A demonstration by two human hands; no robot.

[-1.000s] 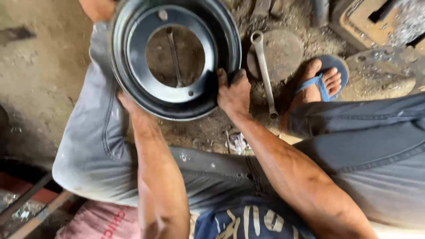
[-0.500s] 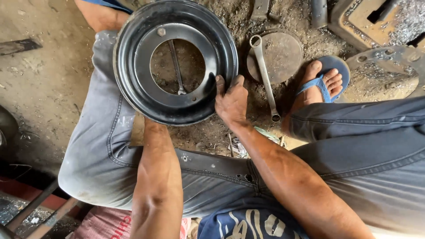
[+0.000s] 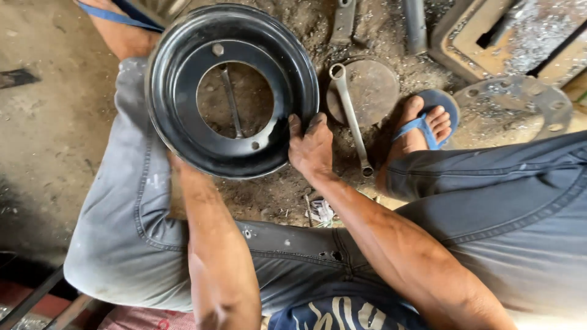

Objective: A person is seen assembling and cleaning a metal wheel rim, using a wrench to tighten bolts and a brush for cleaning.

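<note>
I hold a black steel wheel rim (image 3: 183,91) with a large round centre hole above the dirt floor, between my knees. My right hand (image 3: 312,146) grips its lower right edge, fingers curled over the lip. My left hand (image 3: 176,164) is under the rim's lower left edge, mostly hidden behind it, with only the wrist showing. Through the centre hole a metal rod (image 3: 230,98) lies on the ground.
A long ring spanner (image 3: 350,116) lies across a round metal disc (image 3: 367,88) to the right of the rim. My foot in a blue sandal (image 3: 428,122) rests beside it. A flanged plate (image 3: 520,101) and rusty metal frame (image 3: 483,36) sit at the upper right.
The rim has shifted slightly left and down in view while both hands keep their hold on it. The camera has tilted a little.
</note>
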